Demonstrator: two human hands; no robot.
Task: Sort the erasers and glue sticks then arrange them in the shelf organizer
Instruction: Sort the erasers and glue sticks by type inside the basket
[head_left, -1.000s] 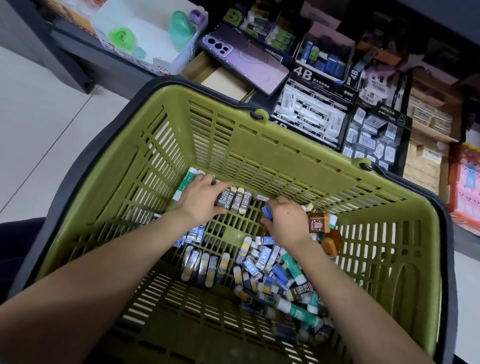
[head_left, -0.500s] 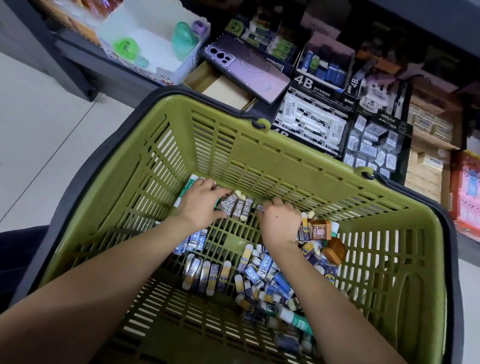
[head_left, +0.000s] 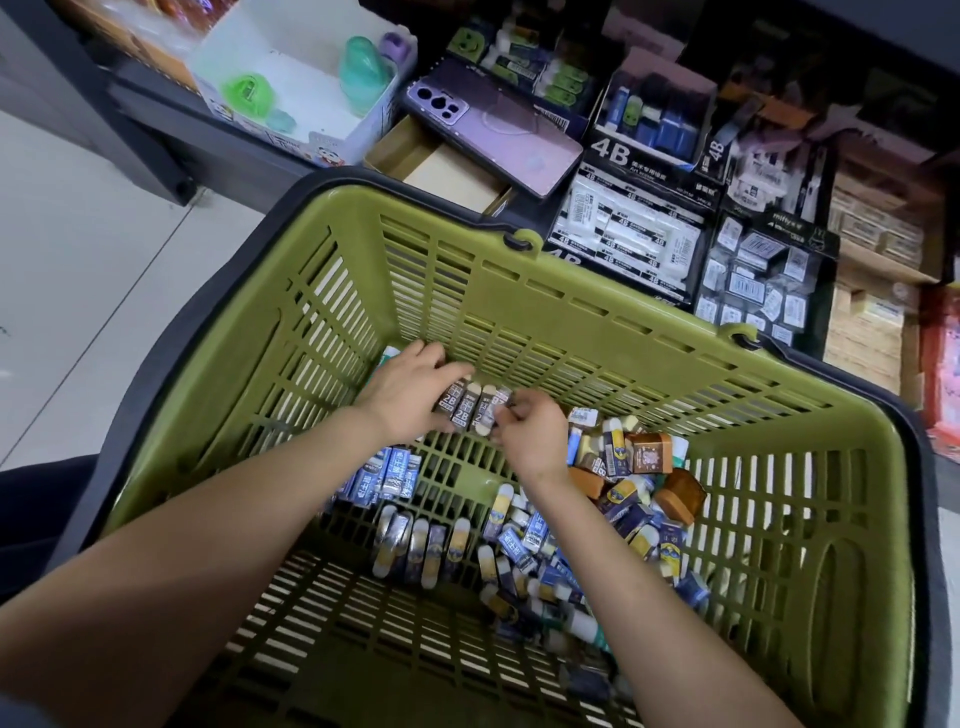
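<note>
Two hands meet low in the green basket, near its far wall. My left hand curls fingers and thumb round a row of dark erasers side by side. My right hand pinches the right end of that row with bent fingertips. Further right, a loose pile of erasers and glue sticks lies on the basket floor, just beside my right wrist.

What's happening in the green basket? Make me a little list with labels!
place: green basket
left hand: holds a row of 2B erasers
right hand: pinches the right end of that row
lined up: blue erasers
not sorted: jumbled pile
behind basket: purple phone
</note>
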